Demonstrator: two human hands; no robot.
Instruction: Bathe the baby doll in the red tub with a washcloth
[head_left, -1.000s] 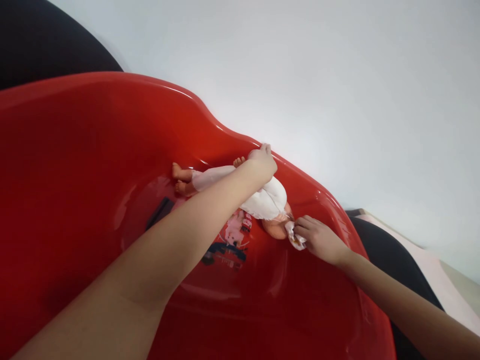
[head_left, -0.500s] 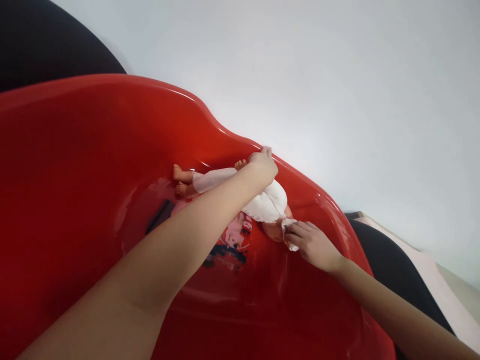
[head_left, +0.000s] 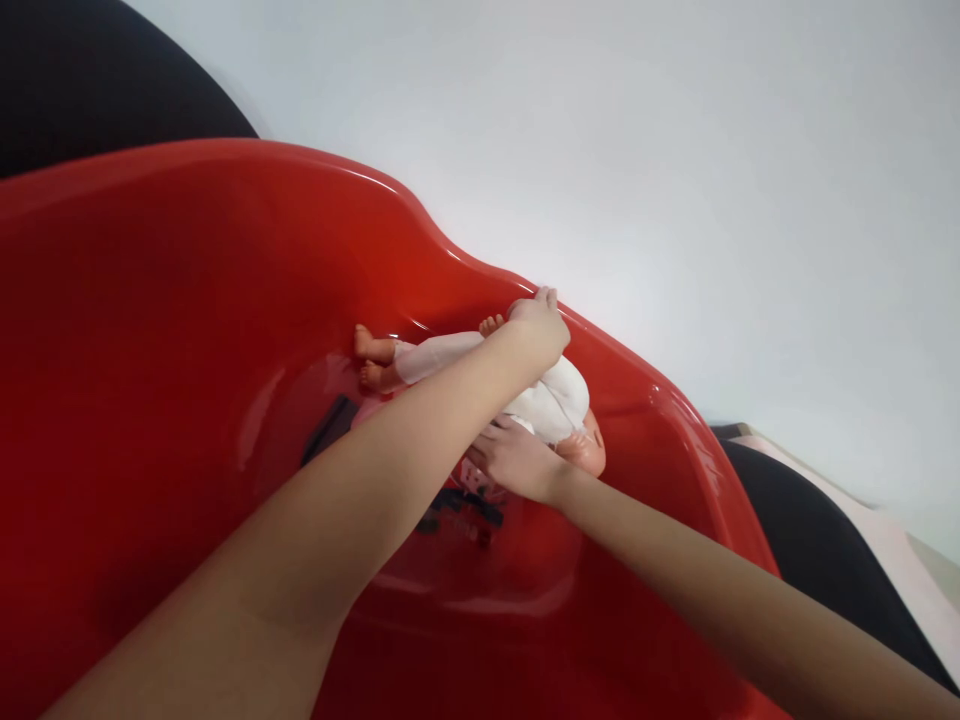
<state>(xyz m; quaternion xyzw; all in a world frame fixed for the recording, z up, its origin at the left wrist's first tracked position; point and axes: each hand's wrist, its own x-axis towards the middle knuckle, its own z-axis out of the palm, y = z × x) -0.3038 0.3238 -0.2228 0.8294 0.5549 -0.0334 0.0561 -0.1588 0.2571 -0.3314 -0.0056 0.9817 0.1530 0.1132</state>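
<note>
A baby doll (head_left: 564,398) in white clothing lies in a red plastic tub (head_left: 285,230), with its bare feet to the left and its head to the right. My left hand (head_left: 541,328) is across the doll's upper body, close to the tub's far rim. Its fingers look closed on the doll, though the hand itself covers most of the grip. My right hand (head_left: 517,462) is low against the doll's near side, fingers partly behind my left forearm. A little of a white cloth (head_left: 523,426) shows at those fingers.
A printed picture (head_left: 469,510) with pink and dark parts marks the tub's floor. Dark rounded shapes stand outside it, one at the upper left (head_left: 97,80) and one at the right (head_left: 802,530). Behind the far rim rises a pale wall (head_left: 637,150).
My right hand has moved left with the white cloth, from beside the doll's head to its near side. The doll's head is now more exposed. My left hand stays on the doll.
</note>
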